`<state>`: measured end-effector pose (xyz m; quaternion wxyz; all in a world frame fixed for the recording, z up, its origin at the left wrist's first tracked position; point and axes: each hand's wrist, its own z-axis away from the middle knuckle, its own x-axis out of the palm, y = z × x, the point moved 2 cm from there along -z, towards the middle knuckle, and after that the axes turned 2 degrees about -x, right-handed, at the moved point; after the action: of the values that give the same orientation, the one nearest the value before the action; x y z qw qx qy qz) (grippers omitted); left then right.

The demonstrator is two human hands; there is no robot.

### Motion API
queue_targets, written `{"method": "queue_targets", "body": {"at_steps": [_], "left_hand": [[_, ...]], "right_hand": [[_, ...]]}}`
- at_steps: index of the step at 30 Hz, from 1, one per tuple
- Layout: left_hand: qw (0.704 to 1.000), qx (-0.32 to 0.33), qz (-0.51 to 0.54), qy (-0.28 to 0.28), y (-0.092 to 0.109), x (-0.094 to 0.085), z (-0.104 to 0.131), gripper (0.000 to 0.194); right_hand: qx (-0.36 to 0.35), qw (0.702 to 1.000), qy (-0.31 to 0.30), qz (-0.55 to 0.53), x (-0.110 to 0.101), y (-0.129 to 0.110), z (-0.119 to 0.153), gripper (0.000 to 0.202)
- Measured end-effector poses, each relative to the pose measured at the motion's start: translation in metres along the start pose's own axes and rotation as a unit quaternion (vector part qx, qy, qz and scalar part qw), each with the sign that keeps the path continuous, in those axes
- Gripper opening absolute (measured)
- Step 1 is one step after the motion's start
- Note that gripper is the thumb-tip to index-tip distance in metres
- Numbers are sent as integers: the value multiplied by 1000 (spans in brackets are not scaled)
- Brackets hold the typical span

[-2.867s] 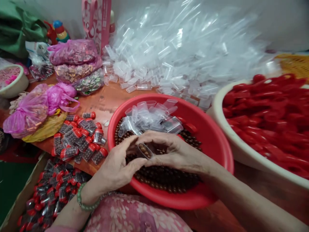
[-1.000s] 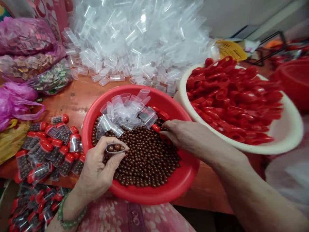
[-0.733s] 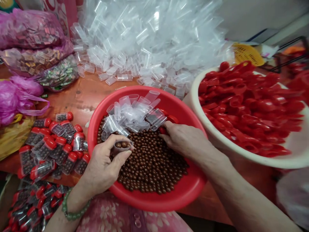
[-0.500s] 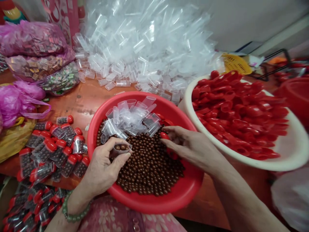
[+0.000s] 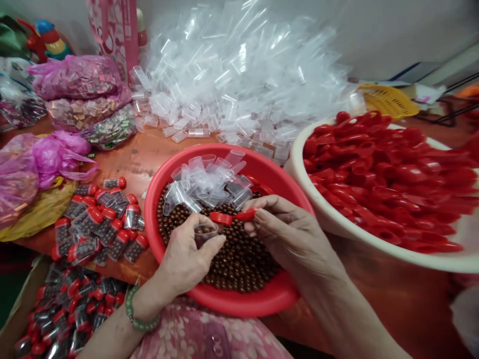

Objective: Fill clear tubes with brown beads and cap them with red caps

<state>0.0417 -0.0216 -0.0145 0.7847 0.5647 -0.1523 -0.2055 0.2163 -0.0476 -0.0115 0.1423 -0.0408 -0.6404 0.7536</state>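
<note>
My left hand (image 5: 190,254) is wrapped round a clear plastic tube (image 5: 205,231) with brown balls inside, its open end facing up. Pinched in the fingers of my right hand (image 5: 286,227) is a red plastic cap (image 5: 221,218), its ring end pointing left, close to the tube's mouth but apart from it. Both hands are over a red basin (image 5: 258,308) holding many brown balls (image 5: 243,259). Clear tubes (image 5: 205,182) lie on the balls at the back of the basin, with some red pieces beside them.
A large pile of clear tubes (image 5: 239,80) stands behind the basin. To the right, a white tub (image 5: 377,255) holds red caps (image 5: 374,179). Filled, capped tubes (image 5: 99,219) lie at the left, with more in a box (image 5: 75,309) below. Pink bags (image 5: 78,77) sit back left.
My right hand has lifted the red cap from the basin's right part and brought it left, near the tube. My left hand still holds the tube. The camera view has shifted slightly.
</note>
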Motion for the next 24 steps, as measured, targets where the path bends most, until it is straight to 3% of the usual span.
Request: {"method": "queue_targets", "body": {"at_steps": [4, 9, 12, 18, 24], "left_hand": [[994, -30, 108, 8, 0, -2, -2, 17], [992, -9, 123, 29, 4, -7, -3, 19], [994, 9, 105, 26, 5, -10, -3, 17], [996, 13, 86, 33, 3, -11, -4, 11], [997, 30, 59, 46, 4, -9, -3, 11]], "right_hand": [[-29, 999, -32, 8, 4, 0, 11, 22], [-99, 985, -94, 103, 14, -3, 13, 13], [-157, 969, -48, 183, 20, -7, 13, 8], [-139, 958, 39, 249, 29, -5, 22, 13], [-273, 897, 59, 343, 43, -1, 31, 25]]}}
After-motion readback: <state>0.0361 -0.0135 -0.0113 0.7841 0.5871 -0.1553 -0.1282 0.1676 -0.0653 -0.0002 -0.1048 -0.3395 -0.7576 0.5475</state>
